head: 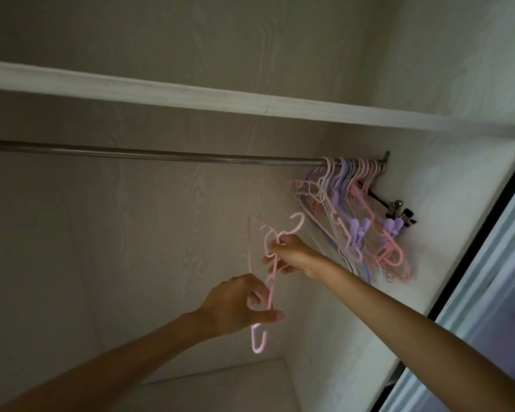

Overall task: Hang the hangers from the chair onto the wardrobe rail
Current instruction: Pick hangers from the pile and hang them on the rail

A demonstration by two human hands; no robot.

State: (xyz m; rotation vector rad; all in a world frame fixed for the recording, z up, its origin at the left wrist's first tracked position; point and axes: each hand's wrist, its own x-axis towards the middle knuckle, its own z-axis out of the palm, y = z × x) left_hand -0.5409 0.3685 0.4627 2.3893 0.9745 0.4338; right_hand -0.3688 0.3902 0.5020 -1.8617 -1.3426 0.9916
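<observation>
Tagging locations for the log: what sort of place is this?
Most likely the inside of a home wardrobe: a metal rail under a white shelf, with pink and purple hangers bunched at its right end.

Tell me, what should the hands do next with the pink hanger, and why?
Probably the right hand should lift the pink hanger so its hook catches the rail, left of the hung bunch. Both hands hold it below the rail; the left hand would let go.
</observation>
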